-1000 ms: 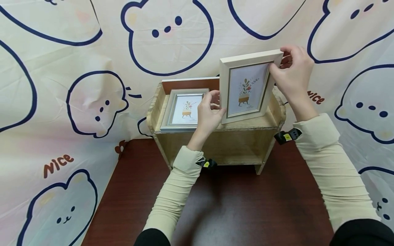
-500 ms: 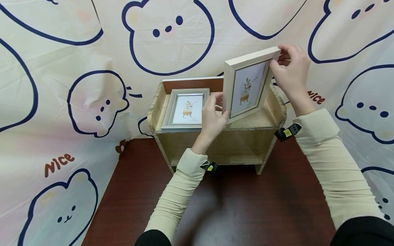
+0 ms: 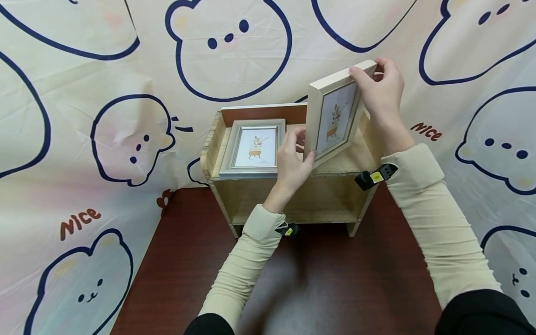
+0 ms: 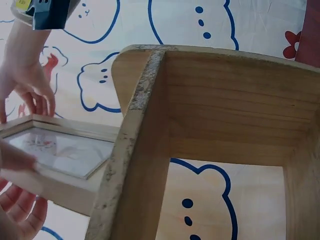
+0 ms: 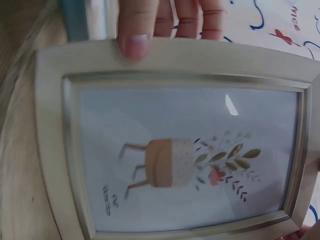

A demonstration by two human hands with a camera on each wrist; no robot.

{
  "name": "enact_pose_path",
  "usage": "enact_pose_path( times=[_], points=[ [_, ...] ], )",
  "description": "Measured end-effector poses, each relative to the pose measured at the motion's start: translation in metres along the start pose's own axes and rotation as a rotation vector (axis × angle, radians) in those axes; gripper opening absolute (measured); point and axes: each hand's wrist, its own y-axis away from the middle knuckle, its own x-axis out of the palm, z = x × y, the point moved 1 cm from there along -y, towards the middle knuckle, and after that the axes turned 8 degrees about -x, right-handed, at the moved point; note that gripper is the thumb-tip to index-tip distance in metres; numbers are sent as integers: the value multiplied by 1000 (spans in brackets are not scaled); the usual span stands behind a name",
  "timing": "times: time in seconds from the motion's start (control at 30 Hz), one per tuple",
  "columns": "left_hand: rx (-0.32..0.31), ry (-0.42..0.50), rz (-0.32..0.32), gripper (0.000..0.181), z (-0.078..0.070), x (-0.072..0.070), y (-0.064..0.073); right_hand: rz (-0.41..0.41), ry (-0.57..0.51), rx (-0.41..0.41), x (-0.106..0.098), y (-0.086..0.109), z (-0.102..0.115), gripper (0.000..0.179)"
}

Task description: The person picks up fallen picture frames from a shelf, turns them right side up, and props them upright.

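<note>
A cream picture frame (image 3: 314, 111) with a potted-plant print stands upright over the right part of the wooden shelf unit's top (image 3: 351, 163), its face turned partly to the right. My left hand (image 3: 293, 160) pinches its left edge low down, thumb in front. At its top right, my right hand (image 3: 383, 93) grips the frame, thumb on the upper edge and fingers behind. The right wrist view shows the print sideways and the left thumb (image 5: 135, 45) on the frame's border. A second, silver-edged picture frame (image 3: 228, 158) lies tilted back on the shelf's left part, beside my left hand.
A brown panel with a white upper edge (image 3: 264, 114) stands along the back of the shelf top. Below is an open compartment (image 3: 293, 197). The unit stands on a dark reddish table (image 3: 335, 284), against a cloth backdrop (image 3: 138, 209) with cartoon outlines.
The cream frame has turned, its right side swinging back and inward. My right hand has moved left onto its top corner; my left hand has shifted slightly right with its edge.
</note>
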Motion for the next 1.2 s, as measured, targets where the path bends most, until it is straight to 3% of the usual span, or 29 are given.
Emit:
enact_pose_path(
  times=[0.17,0.3,0.43,0.53,0.9,1.2],
  points=[
    [-35,142,67,21,-1,-4,-6,17,-94,35,0,-2,2,54],
    [-124,246,193,18,0,-7,-15,28,-134,37,0,-3,3,53],
    [-182,272,309,25,1,-10,-21,43,-153,37,0,-5,2,53],
    [-179,257,353,28,0,-10,-23,48,-195,46,-1,-7,2,53],
    [-114,217,343,25,-5,1,-22,103,-495,81,3,-19,-3,49],
    [-158,190,342,27,-11,6,-19,111,-618,148,8,-30,-3,43]
  ],
)
